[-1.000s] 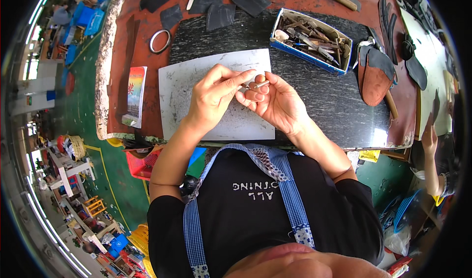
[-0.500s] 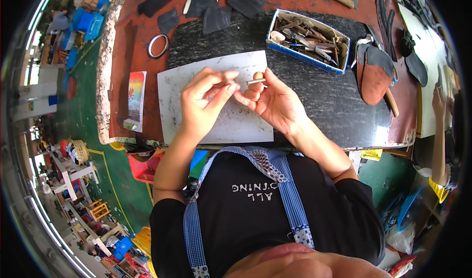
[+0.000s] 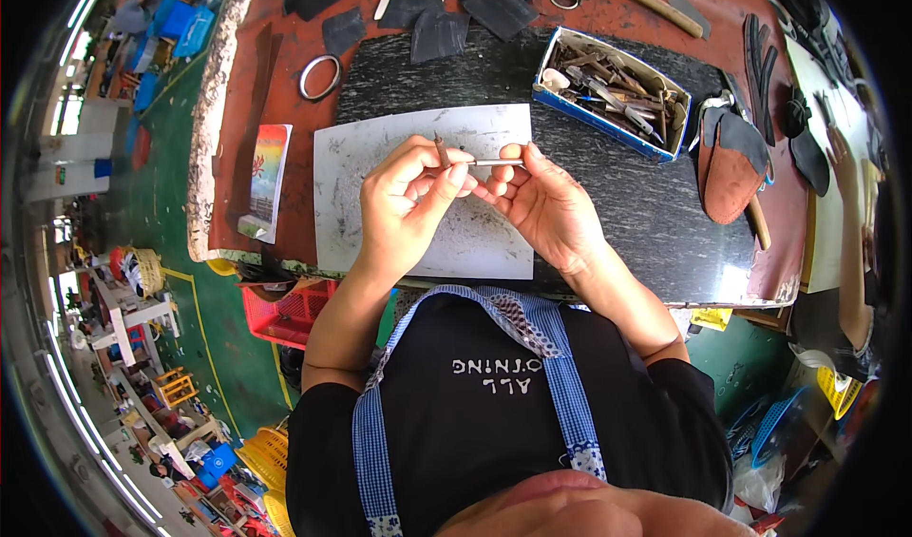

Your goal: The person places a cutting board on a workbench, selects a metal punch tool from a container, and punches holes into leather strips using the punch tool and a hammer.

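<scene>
So the person's left hand has its grip pinched closed around a small brown pointed stick, tip poking up past the fingers. The right hand has a narrow grip too, thumb and fingertips closed on one end of a thin silvery metal rod, which lies pretty much level, its other end right at the left fingertips. Both are over a smudged white rectangular sheet on the reddish-brown surface. An open blue-and-white cardboard box full of slim tools sits just beyond the right hand.
</scene>
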Motion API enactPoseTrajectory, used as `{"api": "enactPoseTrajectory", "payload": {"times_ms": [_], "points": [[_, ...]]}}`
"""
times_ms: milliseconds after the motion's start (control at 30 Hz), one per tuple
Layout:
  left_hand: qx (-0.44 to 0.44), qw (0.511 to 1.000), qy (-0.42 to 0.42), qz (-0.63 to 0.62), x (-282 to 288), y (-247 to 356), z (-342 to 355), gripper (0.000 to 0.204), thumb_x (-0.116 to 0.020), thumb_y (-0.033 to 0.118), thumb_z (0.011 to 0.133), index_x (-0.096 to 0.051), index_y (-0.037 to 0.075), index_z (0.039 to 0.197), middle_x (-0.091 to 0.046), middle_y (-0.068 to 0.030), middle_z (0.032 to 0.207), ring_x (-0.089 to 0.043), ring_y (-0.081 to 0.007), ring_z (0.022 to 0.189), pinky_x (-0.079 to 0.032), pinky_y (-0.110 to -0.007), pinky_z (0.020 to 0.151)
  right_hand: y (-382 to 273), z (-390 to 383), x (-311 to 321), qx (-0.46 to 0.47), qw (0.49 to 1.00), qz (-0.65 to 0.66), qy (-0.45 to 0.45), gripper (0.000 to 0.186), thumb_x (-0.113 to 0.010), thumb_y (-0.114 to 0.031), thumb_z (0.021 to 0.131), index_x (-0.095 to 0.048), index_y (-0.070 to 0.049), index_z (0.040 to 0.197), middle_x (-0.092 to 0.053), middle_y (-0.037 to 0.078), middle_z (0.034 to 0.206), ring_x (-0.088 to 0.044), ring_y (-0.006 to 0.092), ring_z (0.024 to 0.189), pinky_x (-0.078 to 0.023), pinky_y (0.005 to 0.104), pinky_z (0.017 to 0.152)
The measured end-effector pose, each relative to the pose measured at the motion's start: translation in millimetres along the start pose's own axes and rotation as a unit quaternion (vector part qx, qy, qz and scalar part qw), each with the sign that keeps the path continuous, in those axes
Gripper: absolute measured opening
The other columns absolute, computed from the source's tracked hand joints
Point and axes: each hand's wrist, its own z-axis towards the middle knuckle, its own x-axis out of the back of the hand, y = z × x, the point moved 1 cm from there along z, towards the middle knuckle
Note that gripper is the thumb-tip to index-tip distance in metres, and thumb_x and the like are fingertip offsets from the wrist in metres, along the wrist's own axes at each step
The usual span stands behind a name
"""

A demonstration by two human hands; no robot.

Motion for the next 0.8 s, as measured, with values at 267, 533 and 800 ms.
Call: {"api": "enactPoseTrajectory", "payload": {"times_ms": [267,533,800], "points": [[0.178,0.964,0.005,-0.195,9,-15,2,0.022,-0.053,0.013,0.096,-0.062,-0.004,0.106,-0.062,-0.0076,0.09,-0.066,-0.0176,0.082,-0.056,-0.032,0.075,-11,-4,-4,0.08,0.992,-0.096,0.033,0.031,-0.042,-0.025,0.101,-0.058,0.0,0.109,-0.056,0.005,0.083,-0.056,0.0164,0.081,-0.045,0.037,0.094],[0.165,0.981,-0.044,-0.09,19,-29,18,0.03,-0.057,0.011,0.093,-0.059,-0.005,0.119,-0.058,-0.0041,0.089,-0.06,-0.0128,0.078,-0.055,-0.028,0.074,-109,-37,-8,0.345,0.543,-0.761,0.084,0.024,-0.065,-0.004,0.084,-0.06,0.0,0.107,-0.063,0.009,0.095,-0.061,0.0186,0.091,-0.047,0.0313,0.082],[-0.254,0.892,-0.144,0.346,-53,-22,117,0.016,-0.067,0.007,0.08,-0.067,0.003,0.095,-0.059,-0.0075,0.086,-0.062,-0.0218,0.075,-0.05,-0.03,0.067,-140,-58,7,0.309,0.301,-0.893,0.128,0.03,-0.072,-0.01,0.073,-0.061,-0.006,0.102,-0.063,0.008,0.096,-0.056,0.0277,0.088,-0.043,0.038,0.08]]}}
